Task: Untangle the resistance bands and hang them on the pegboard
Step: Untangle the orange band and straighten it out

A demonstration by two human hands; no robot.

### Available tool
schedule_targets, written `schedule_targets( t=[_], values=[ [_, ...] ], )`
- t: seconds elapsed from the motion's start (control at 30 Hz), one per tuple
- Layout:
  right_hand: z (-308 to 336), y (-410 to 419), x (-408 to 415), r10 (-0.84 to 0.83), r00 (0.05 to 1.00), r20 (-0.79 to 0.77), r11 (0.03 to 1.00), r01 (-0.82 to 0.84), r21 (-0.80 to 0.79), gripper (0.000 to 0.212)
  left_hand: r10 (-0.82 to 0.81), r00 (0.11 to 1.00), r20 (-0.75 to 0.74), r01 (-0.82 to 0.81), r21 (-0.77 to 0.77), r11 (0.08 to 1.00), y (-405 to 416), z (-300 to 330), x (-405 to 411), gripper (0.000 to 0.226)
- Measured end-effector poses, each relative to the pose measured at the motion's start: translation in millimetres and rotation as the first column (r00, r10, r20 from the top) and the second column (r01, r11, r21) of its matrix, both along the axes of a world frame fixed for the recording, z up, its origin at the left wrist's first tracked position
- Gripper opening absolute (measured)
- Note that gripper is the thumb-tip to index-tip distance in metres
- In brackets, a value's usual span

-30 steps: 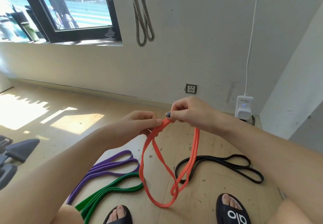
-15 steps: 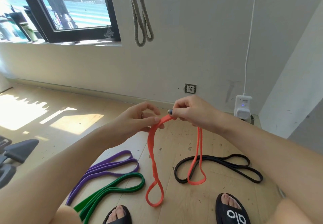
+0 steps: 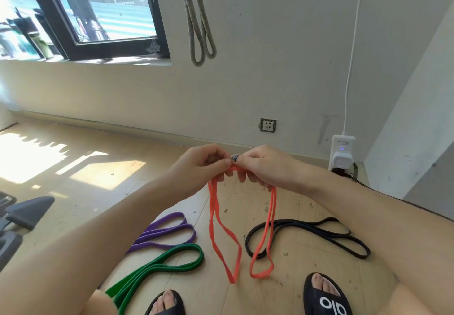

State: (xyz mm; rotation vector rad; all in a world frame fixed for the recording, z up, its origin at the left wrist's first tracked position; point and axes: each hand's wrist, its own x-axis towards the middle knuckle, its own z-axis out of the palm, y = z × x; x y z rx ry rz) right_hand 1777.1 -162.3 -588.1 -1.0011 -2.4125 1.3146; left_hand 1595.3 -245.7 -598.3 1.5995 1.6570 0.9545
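hands (image 3: 233, 167) above floor (image 3: 73, 191), bands (image 3: 169, 248) left, band (image 3: 307, 236) right

I'm looking at a cream wall (image 3: 270, 44), a dark-framed window (image 3: 81, 14) at upper left, sun patches on the pale wood floor (image 3: 73, 167), and a wall socket (image 3: 268, 125) low down.

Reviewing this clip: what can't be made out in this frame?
Head view only:
- Pegboard: not in frame.
- Gray band on the wall: its hanger is cut off by the top edge.
- Orange band: the grip of left hand and right hand hides its top.
- Green band: near end hidden behind the knee.
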Motion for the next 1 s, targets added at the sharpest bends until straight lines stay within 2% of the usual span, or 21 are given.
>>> schedule_targets(
  t=[0.1, 0.23, 0.37, 0.57, 0.73, 0.83, 1.0],
  values=[
    [3, 2, 1, -0.003, 0.999, -0.049, 1.000, 0.002, -0.022, 0.045, -0.029, 0.999, 0.028, 0.030, -0.027, 0.999, -1, -1, -4, 0.017],
    [6, 7, 5, -0.076, 0.991, -0.112, 0.996, 0.080, 0.035, 0.046, -0.091, 0.995, 0.046, 0.094, -0.067, 0.993, -6, -1, -11, 0.015],
    [8, 8, 9, -0.079, 0.995, -0.059, 0.993, 0.083, 0.082, 0.047, -0.049, 0.994, 0.096, 0.053, -0.037, 0.998, -8, -2, -16, 0.012],
    [5, -3, 4, 0.009, 0.998, -0.058, 0.999, -0.012, -0.049, 0.044, -0.028, 0.993, 0.111, 0.033, -0.037, 0.999, -6, 1, -12, 0.010],
    [5, -1, 1, -0.029, 0.997, -0.070, 0.998, 0.033, 0.054, 0.042, -0.069, 0.983, 0.168, 0.085, -0.086, 0.993, -7, 1, -10, 0.017],
    [7, 6, 7, -0.081, 0.991, -0.105, 0.993, 0.090, 0.078, 0.045, -0.085, 0.985, 0.149, 0.108, -0.150, 0.983, -10, 0, -17, 0.024],
    [6, 5, 9, -0.047, 0.997, -0.054, 0.999, 0.046, -0.017, 0.043, -0.070, 0.986, 0.154, 0.089, -0.121, 0.989, -11, 1, -18, 0.018]
  ],
)
